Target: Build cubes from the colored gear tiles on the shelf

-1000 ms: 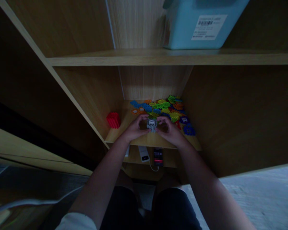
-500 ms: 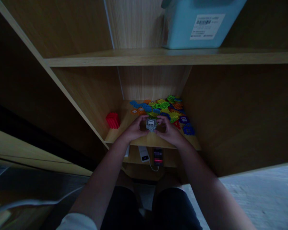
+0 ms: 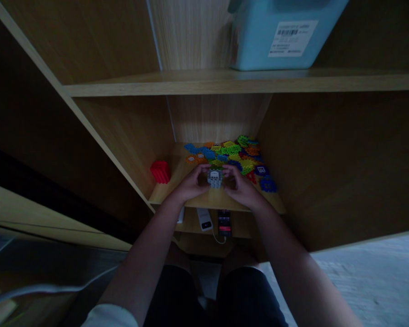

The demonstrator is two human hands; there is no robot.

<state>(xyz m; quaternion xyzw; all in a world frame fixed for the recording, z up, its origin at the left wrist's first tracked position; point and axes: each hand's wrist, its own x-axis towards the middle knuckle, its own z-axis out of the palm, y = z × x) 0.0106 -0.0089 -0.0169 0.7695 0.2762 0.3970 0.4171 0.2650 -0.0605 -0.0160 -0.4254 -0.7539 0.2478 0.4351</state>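
Both hands meet over the front of a low wooden shelf (image 3: 163, 196). My left hand (image 3: 191, 184) and my right hand (image 3: 240, 186) each pinch a side of a small grey toothed plastic piece (image 3: 215, 177), fingers curled round it. Just behind the hands lies a pile of coloured interlocking plastic pieces (image 3: 235, 156) in blue, green, orange, yellow and red. A purple piece (image 3: 261, 170) and a blue piece (image 3: 268, 184) lie to the right of my right hand.
A red ribbed block (image 3: 160, 171) stands at the shelf's left edge. A light blue bin with a label (image 3: 279, 34) sits on the shelf above. Below, a white power bank (image 3: 203, 218) and a phone (image 3: 224, 223) lie on a lower board. Shelf walls close in left and right.
Almost nothing has moved. Both hands stay on the grey piece, with only small shifts of the fingers and a slight drift of the view.
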